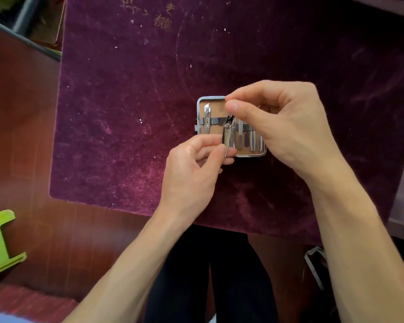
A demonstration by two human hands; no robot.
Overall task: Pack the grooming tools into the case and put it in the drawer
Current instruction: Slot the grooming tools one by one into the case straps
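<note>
The case (199, 106) lies open on the table (126, 113). Inside, a small clipper (207, 121) sits at nine o'clock, files (252, 138) at four, a larger clipper (227, 134) between them. A stool (0, 241) stands at the table's eight o'clock.

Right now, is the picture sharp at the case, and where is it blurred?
Head view: the case and the clipper in the left hand are fairly sharp; the green stool at the left edge is soft; no strong glare anywhere.
</note>
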